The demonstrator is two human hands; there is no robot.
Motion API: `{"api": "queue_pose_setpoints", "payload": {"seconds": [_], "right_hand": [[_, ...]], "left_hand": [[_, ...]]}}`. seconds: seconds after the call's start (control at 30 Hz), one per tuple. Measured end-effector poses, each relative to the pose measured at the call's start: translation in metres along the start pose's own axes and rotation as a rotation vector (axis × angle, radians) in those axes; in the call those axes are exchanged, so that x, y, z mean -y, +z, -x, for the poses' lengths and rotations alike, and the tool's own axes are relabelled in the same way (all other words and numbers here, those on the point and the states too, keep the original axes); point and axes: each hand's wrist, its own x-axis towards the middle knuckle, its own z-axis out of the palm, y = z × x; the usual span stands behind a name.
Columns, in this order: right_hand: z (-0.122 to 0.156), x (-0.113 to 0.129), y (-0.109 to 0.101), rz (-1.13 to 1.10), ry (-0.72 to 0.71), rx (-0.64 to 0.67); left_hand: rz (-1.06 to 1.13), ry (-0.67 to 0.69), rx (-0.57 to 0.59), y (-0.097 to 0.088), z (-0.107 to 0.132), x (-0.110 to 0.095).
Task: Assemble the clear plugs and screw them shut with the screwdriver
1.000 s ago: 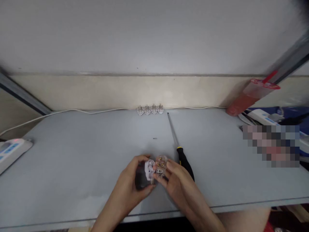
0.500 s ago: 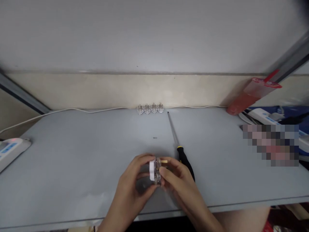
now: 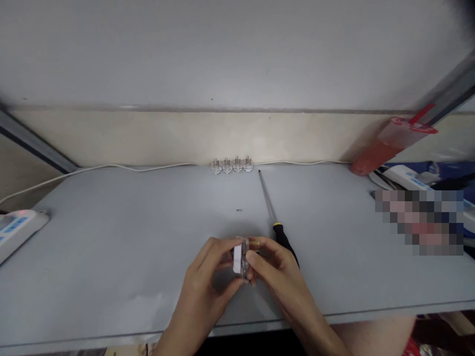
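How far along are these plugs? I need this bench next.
Four clear plugs stand in a row at the back, looking finished. In hand: a fifth plug, held between left hand and right hand. Left: apparently just that one, with the yellow-collared screwdriver lying beside it.

The tabletop [image 3: 111, 237] left of the left hand [image 3: 200, 284] gave passage to the power strip [image 3: 20, 230]; a screwdriver [image 3: 284, 242] lay just beside the right hand [image 3: 278, 272].

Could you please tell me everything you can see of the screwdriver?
The screwdriver has a black grip, a yellow collar and a long, thin steel shaft. It lies on the grey table, tip toward the wall, its grip end beside the right hand, though I cannot tell whether they touch.
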Motion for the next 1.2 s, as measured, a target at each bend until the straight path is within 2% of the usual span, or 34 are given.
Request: {"api": "queue_pose_setpoints", "payload": {"seconds": [0.17, 0.3, 0.37, 0.43, 0.63, 0.8, 1.03, 1.2], "right_hand": [[0.0, -0.001, -0.004, 0.022, -0.013, -0.022], [0.002, 0.0, -0.002, 0.093, -0.06, -0.048], [0.004, 0.0, 0.0, 0.135, -0.07, -0.045], [0.007, 0.0, 0.0, 0.194, -0.102, -0.032], [0.011, 0.004, -0.003, 0.402, -0.34, -0.01], [0.009, 0.007, -0.004, 0.342, -0.334, 0.005], [0.01, 0.001, -0.001, 0.249, -0.36, -0.017], [0.01, 0.003, 0.0, 0.299, -0.391, -0.022]], "left_hand": [[0.178, -0.09, -0.004, 0.001, 0.0, -0.001], [0.366, -0.255, -0.104, 0.003, 0.001, -0.004], [0.422, -0.291, -0.144, 0.004, 0.001, -0.004], [0.468, -0.287, -0.168, 0.004, -0.001, -0.003], [0.619, -0.292, -0.201, 0.004, -0.006, -0.004], [0.672, -0.304, -0.197, 0.006, -0.007, -0.009], [0.629, -0.302, -0.205, 0.009, -0.004, -0.012], [0.628, -0.275, -0.239, 0.012, -0.005, -0.014]]}}
